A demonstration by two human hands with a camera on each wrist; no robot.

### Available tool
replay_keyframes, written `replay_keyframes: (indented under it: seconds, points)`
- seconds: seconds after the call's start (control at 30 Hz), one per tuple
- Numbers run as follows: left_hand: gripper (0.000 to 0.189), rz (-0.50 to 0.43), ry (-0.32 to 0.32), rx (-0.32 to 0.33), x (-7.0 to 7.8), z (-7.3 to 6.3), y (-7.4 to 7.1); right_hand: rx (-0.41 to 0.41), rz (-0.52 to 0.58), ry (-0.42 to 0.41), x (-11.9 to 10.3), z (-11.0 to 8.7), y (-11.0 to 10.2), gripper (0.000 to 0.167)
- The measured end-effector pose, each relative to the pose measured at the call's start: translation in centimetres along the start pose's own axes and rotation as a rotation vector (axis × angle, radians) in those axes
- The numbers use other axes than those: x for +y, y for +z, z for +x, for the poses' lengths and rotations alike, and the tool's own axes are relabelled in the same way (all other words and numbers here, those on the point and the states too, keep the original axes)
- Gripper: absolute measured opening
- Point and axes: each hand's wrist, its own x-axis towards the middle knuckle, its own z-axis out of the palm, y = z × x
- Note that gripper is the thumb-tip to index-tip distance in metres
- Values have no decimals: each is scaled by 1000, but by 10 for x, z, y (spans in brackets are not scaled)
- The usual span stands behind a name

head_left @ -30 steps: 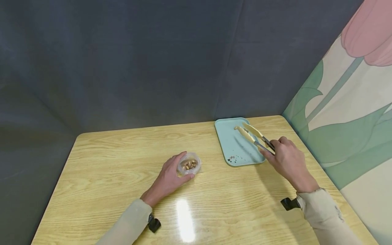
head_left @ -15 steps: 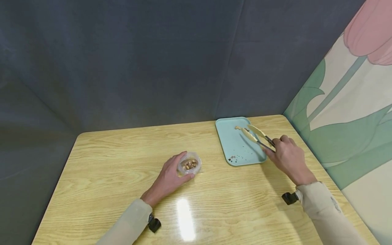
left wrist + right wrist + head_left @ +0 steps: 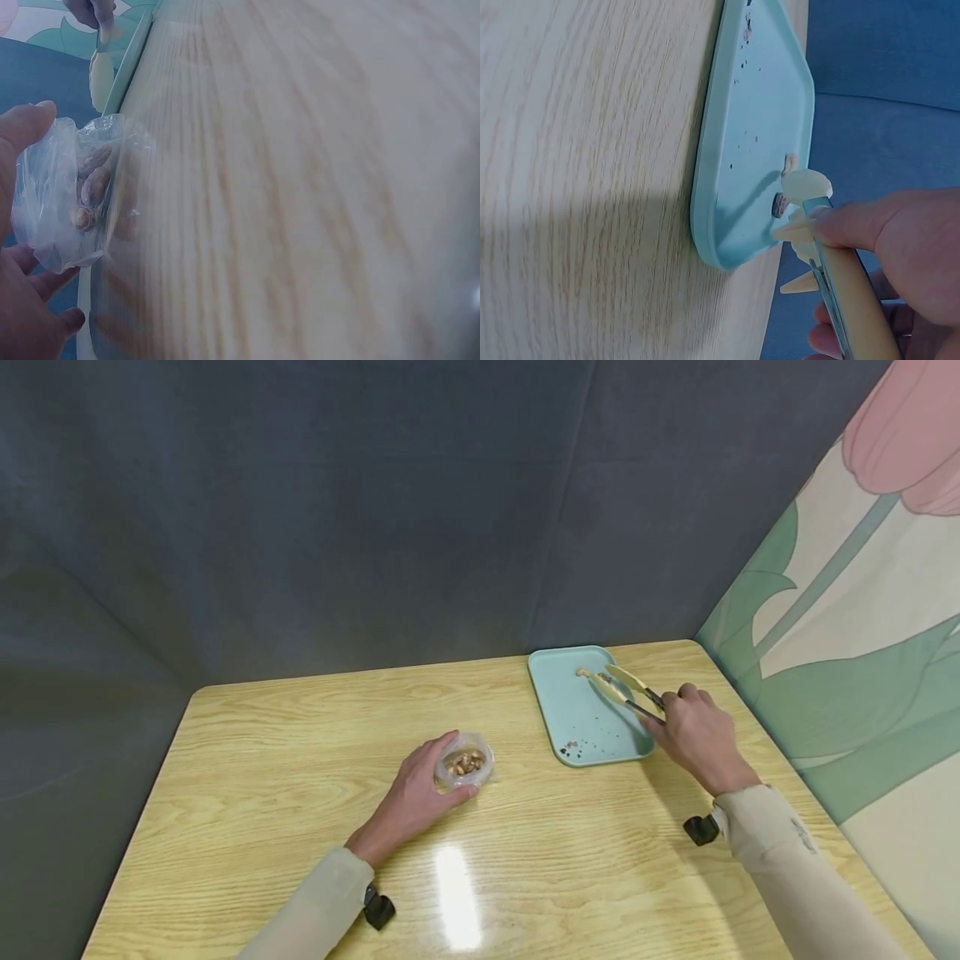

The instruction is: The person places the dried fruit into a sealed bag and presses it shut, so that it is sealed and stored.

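My left hand [image 3: 411,785] curls thumb and fingers round a small clear plastic bag [image 3: 444,774] standing on the table, its mouth spread. Several brown nuts [image 3: 94,184] lie inside. My right hand [image 3: 697,731] grips tongs [image 3: 645,710] by their metal handles; their cream tips are spread over the far right part of a light blue tray [image 3: 570,710]. Two small pieces lie near the tips: a pale curved piece [image 3: 790,163] and a dark, ridged piece [image 3: 779,204]. In the right wrist view, nothing shows between the tips.
Dark and reddish crumbs [image 3: 572,749] are scattered over the tray, thickest at its near left corner. The wooden table [image 3: 300,743] meets a dark cloth backdrop [image 3: 375,527] behind, and a flower-printed wall [image 3: 862,677] runs along the right.
My right hand has moved slightly forward, and the tongs' tips have shifted a little to the right, away from the pale piece. The left hand and the bag have stayed put.
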Motion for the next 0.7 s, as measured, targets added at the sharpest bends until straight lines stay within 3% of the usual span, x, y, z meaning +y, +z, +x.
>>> replay_keyframes:
  seconds: [0.7]
  points:
    - [88, 12, 5, 6, 0, -1, 0, -150, -9, 41, 5, 16, 9, 46]
